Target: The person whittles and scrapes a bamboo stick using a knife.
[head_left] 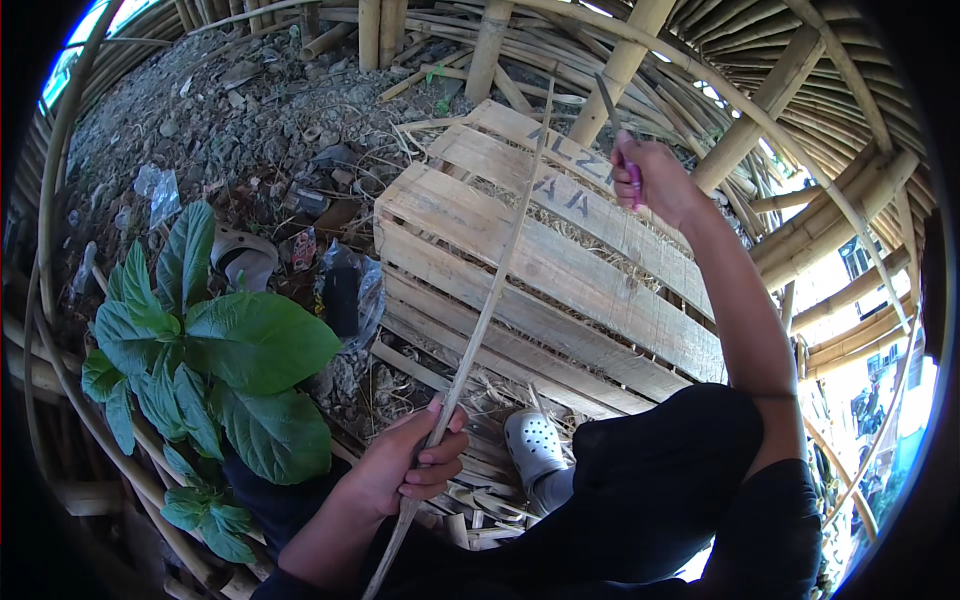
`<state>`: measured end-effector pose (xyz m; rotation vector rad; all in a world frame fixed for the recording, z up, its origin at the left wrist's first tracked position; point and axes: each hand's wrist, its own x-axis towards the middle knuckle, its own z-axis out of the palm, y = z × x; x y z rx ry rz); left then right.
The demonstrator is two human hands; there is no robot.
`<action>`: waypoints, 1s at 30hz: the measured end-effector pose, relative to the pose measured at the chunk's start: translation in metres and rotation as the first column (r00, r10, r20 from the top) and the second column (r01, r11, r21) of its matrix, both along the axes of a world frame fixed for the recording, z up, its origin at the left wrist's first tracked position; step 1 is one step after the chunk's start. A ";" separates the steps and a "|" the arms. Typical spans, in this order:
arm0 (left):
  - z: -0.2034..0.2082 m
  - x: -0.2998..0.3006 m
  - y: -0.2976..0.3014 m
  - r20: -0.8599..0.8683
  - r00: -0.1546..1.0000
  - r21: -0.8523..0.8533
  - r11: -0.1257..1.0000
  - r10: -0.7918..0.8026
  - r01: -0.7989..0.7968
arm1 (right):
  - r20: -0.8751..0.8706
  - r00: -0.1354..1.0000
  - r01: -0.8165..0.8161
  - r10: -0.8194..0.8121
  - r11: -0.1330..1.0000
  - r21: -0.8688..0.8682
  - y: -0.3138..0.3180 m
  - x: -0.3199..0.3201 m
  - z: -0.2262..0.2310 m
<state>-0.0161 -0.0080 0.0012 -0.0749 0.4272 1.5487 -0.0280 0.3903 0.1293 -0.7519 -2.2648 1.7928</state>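
Observation:
My left hand (415, 462) is wrapped round a long thin bamboo strip (497, 285). The strip slants from below my wrist up across the front of a wooden crate and narrows toward its far end. Out to the right, my right hand (655, 182) is raised above the crate's far side, closed on the purple handle of a knife (607, 103). Its dark blade points up and away, apart from the strip. Under both stands the slatted wooden crate (590, 290), with dark lettering on its top boards and dry straw-like bits between the slats.
Broad-leaved green plants (250, 345) grow at the left. Beyond them lie a grey clog (245, 258), clear plastic (160, 192) and rubble. Bamboo posts (625, 70) and poles surround the back and right. My foot in a white clog (533, 445) rests among bamboo shavings before the crate.

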 end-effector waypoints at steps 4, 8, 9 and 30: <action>-0.011 0.002 -0.003 0.200 0.979 0.131 0.991 -0.043 0.017 | 0.093 0.924 -0.371 0.371 0.811 0.453 -0.083 0.011 -0.010; -0.009 0.002 -0.006 0.292 0.954 0.148 0.989 -0.070 0.027 | 0.421 0.750 -0.660 0.510 0.622 0.422 -0.151 0.030 -0.016; -0.006 0.003 -0.005 0.294 0.953 0.155 0.987 -0.076 0.031 | 0.549 0.732 -0.646 0.404 0.668 0.370 -0.168 0.037 -0.009; 0.032 0.022 -0.005 -0.046 0.998 -0.161 0.987 -0.031 0.024 | 0.464 0.820 -0.501 0.336 0.027 0.865 -0.178 0.048 -0.056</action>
